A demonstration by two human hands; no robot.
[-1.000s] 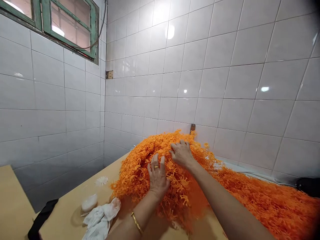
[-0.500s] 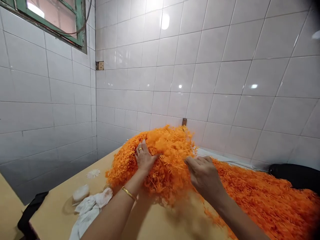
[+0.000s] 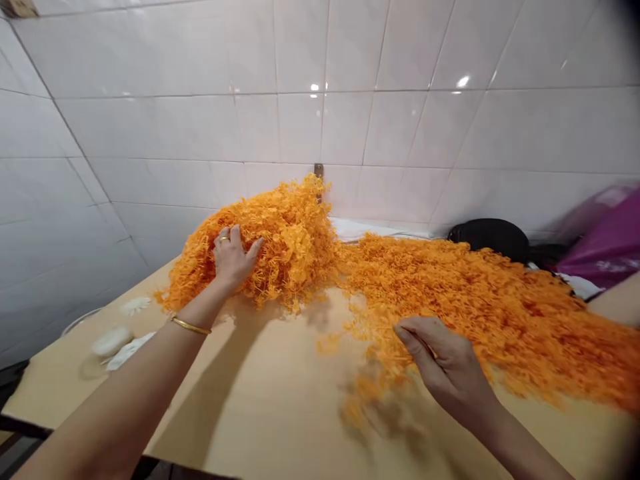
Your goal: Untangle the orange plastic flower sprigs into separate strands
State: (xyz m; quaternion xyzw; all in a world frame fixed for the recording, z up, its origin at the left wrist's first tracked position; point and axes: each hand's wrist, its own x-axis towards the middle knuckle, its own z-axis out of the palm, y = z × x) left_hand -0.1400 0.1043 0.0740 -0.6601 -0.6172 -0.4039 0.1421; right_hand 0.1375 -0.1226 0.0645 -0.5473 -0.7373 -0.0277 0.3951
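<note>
My left hand (image 3: 234, 257), with a ring and a bracelet, lies fingers spread against the near left side of a tall heap of orange frilly sprigs (image 3: 295, 247). They look like artificial foliage or flower parts. Over the table, my right hand (image 3: 447, 363) is closed in a pinch. Some orange sprigs (image 3: 375, 333), smeared by motion, hang at and below its fingertips. Behind and right of that hand spreads a wide, lower pile of the same orange sprigs (image 3: 500, 287).
On the pale table (image 3: 280, 400), at the left, are a white rounded object (image 3: 111, 341), a white cloth (image 3: 131, 350) and a white frilly piece (image 3: 135, 305). A black rounded item (image 3: 490, 237) and a purple bag (image 3: 605, 240) stand at the back right. Another person's arm (image 3: 617, 300) shows at the right edge.
The view has tilted down and turned right. My right hand has moved away from the tall heap, rightward and nearer me, with orange sprigs at its fingers. My left hand stays on the heap.
</note>
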